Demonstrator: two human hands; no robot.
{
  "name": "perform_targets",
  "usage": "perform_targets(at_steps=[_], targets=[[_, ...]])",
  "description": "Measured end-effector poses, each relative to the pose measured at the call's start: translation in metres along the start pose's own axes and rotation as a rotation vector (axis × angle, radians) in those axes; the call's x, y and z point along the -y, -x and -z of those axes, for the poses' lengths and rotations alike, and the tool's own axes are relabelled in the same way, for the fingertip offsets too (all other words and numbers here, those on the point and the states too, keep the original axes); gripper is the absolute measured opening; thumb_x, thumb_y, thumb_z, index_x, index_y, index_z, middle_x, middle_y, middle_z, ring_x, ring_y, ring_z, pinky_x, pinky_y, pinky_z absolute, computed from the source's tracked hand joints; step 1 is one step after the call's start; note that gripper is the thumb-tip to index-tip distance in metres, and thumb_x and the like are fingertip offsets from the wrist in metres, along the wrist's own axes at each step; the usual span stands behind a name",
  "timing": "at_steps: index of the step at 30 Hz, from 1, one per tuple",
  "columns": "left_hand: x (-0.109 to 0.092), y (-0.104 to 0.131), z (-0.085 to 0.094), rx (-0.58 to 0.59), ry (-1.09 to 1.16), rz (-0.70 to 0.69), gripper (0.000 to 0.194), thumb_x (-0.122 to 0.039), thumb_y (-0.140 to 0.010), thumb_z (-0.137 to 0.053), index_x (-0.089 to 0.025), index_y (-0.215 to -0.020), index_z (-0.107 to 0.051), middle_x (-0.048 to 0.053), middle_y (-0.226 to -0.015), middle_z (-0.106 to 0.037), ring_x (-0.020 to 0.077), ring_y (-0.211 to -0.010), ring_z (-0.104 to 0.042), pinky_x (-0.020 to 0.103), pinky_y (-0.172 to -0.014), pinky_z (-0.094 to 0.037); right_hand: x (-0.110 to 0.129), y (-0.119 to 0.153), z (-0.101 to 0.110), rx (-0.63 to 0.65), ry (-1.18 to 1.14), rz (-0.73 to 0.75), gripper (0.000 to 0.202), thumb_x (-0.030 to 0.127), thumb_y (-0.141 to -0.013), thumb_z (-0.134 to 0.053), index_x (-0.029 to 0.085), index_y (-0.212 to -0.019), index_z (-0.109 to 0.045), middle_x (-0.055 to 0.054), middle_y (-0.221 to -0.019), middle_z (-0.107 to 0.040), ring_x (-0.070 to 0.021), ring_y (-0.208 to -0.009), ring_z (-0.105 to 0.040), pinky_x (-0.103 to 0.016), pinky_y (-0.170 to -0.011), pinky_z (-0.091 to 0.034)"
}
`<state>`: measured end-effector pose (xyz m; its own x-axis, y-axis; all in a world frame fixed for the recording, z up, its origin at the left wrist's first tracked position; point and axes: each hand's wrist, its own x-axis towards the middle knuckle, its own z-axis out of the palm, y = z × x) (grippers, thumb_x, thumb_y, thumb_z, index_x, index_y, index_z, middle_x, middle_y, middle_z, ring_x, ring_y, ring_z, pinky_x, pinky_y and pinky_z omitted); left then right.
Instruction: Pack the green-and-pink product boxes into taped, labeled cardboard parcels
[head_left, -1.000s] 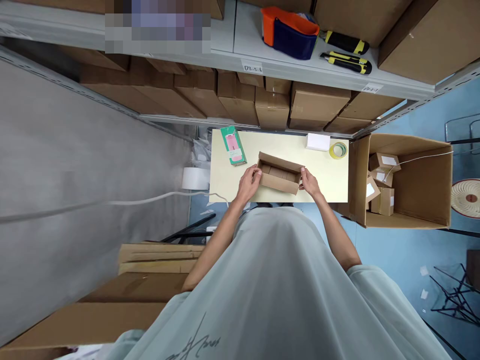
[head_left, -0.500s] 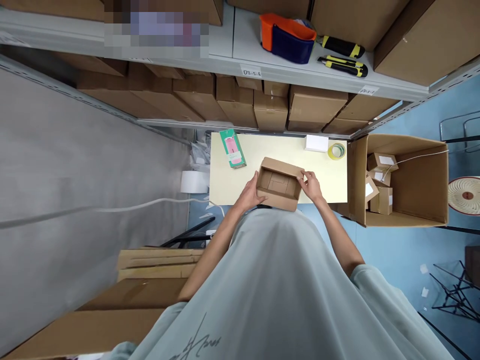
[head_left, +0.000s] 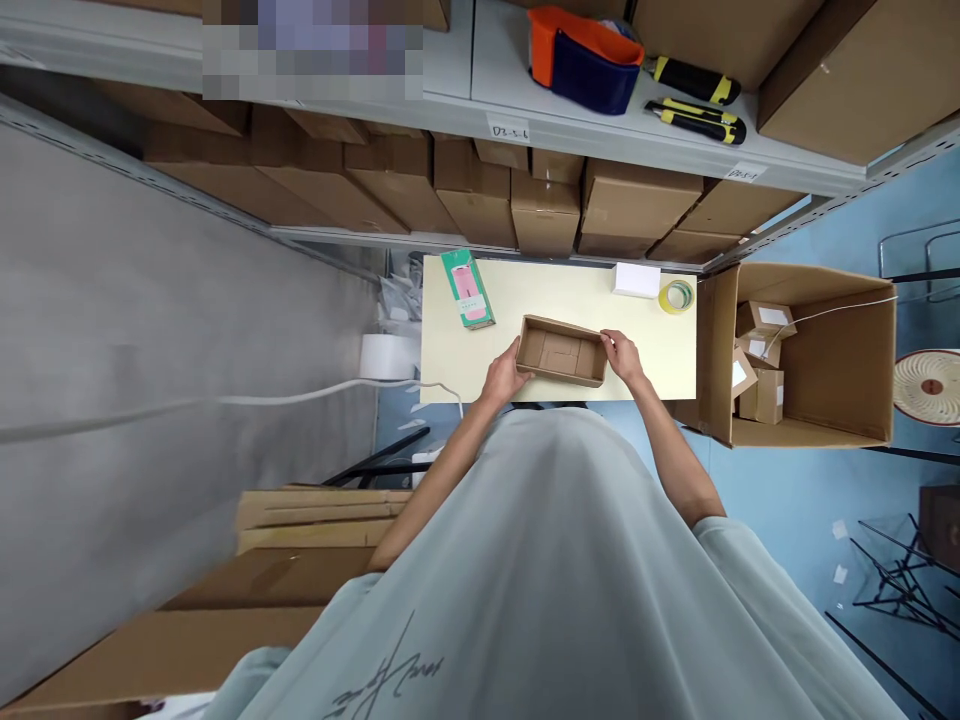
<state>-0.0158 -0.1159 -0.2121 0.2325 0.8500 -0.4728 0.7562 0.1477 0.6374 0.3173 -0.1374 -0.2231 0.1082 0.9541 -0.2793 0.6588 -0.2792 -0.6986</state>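
A small brown cardboard box [head_left: 561, 378], open at the top with nothing inside, is held between my two hands near the front edge of the table. My left hand [head_left: 505, 376] grips its left end, thumb along the near side. At the far right corner, my right hand [head_left: 621, 356] pinches the box's rim. Beyond my left hand lies a green and pink package [head_left: 469, 290]. A white box [head_left: 636, 281] and a roll of tape [head_left: 676, 296] rest at the back right of the table.
Right of the table [head_left: 450, 375], a large open carton [head_left: 840, 370] holds several small boxes. A shelf [head_left: 450, 100] across the back carries cartons, utility knives [head_left: 697, 120] and an orange-blue tape dispenser [head_left: 585, 62]. Flat cardboard [head_left: 315, 520] is stacked at left.
The box's long side flaps, which stood out before, now appear folded in, leaving a neat thin rim. Both hands stay at its ends; my right hand has shifted slightly.
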Motion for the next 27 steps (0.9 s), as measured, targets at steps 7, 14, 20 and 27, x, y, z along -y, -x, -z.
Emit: perform_targets(at_steps=[7,14,20,27], targets=[[0.018,0.004,-0.014,0.009,0.169,-0.021,0.125,-0.029,-0.076,-0.102,-0.017,-0.18,-0.034,0.023,-0.173,-0.057,0.0408,-0.155,-0.062,0.05,-0.131,-0.049,-0.01,0.035,-0.004,-0.08,-0.261,-0.107,0.099,0.088,-0.099,-0.056,0.018,-0.169,-0.053,-0.028,-0.172,-0.053,-0.0367,-0.134,-0.073,-0.056,-0.114,-0.063],[0.03,0.013,-0.027,0.025,0.376,-0.134,0.139,-0.05,-0.067,-0.106,-0.016,-0.18,-0.033,0.024,-0.177,-0.049,0.0412,-0.162,-0.053,0.053,-0.136,-0.043,-0.006,0.063,-0.02,-0.105,-0.31,-0.162,0.094,0.09,-0.094,-0.062,0.021,-0.157,-0.066,-0.021,-0.148,-0.072,-0.0336,-0.131,-0.072,-0.055,-0.116,-0.061],[0.032,0.023,-0.03,-0.078,0.322,-0.12,0.143,-0.052,-0.057,-0.11,-0.016,-0.175,-0.039,0.024,-0.171,-0.048,0.0445,-0.16,-0.05,0.055,-0.134,-0.046,0.013,0.064,-0.015,-0.026,-0.393,-0.133,0.096,0.087,-0.093,-0.066,0.017,-0.158,-0.062,-0.024,-0.156,-0.07,-0.0344,-0.128,-0.076,-0.055,-0.115,-0.062],[0.025,0.037,-0.048,-0.282,0.336,-0.055,0.119,-0.046,-0.064,-0.108,-0.019,-0.164,-0.051,0.016,-0.156,-0.054,0.0347,-0.141,-0.063,0.049,-0.128,-0.053,0.006,0.049,0.002,0.115,-0.364,0.001,0.097,0.079,-0.096,-0.072,0.022,-0.173,-0.053,-0.018,-0.168,-0.064,-0.035,-0.142,-0.07,-0.057,-0.126,-0.055]])
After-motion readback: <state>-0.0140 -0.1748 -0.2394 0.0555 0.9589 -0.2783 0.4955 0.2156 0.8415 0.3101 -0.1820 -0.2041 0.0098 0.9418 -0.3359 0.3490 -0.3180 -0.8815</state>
